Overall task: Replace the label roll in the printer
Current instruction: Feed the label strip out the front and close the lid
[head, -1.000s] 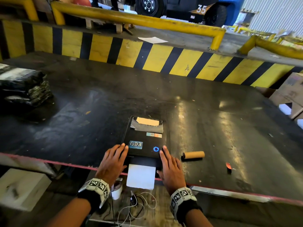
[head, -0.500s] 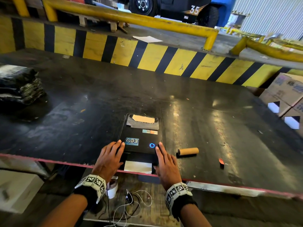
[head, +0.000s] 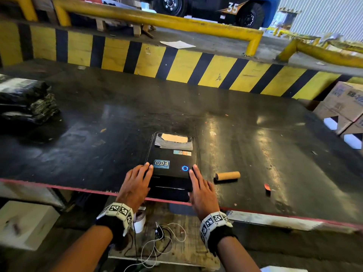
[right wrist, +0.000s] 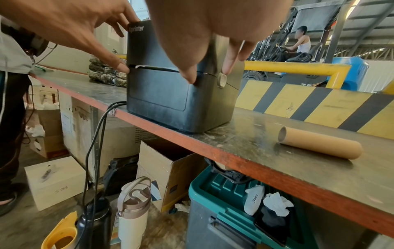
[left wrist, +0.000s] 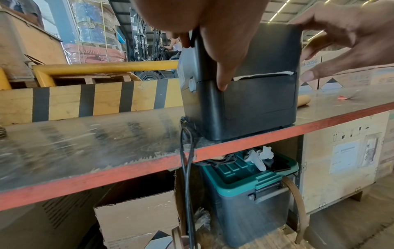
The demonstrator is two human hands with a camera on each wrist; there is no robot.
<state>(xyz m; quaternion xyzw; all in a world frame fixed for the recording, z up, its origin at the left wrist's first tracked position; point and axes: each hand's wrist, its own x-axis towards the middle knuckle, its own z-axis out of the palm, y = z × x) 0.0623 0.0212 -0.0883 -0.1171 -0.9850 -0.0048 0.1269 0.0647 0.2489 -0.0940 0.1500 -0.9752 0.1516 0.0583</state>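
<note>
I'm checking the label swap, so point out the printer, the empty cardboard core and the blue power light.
printer (head: 172,160), head view, on its black top cover.
empty cardboard core (right wrist: 319,145), right wrist view, on the middle of the tube's side.
blue power light (head: 184,168), head view, on the glowing ring.

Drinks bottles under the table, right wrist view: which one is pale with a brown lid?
The cream bottle with the brown flip lid and loop handle; the black bottle left of it is dark all over.

Bare forearms, black wristbands (head: 115,225) with white square-code marker strips (head: 215,219)
</note>
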